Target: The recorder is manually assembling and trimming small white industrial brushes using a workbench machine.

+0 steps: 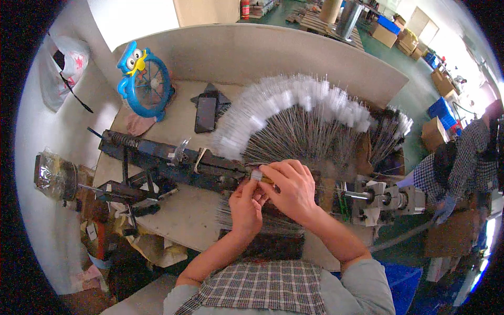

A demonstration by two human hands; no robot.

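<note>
My left hand (245, 210) is closed in a pinch at the right end of a long black metal fixture (205, 169). At its fingertips is a small whitish piece (256, 175). My right hand (292, 188) curls in from the right, its fingers closed and nearly touching the left ones. A thin yellowish-brown part shows beside its fingertips, too small to name. Just beyond my hands fans a large heap of thin wire brushes (299, 126) with white bristle tips. More wire stems lie partly hidden under my wrists.
A blue owl-shaped fan (153, 86) and a dark phone (206, 114) stand at the back left. Metal rollers (386, 197) are mounted at the right. A motor wrapped in plastic (55, 176) sits far left. A curved panel (273, 55) borders the table; another person (457, 157) works at the far right.
</note>
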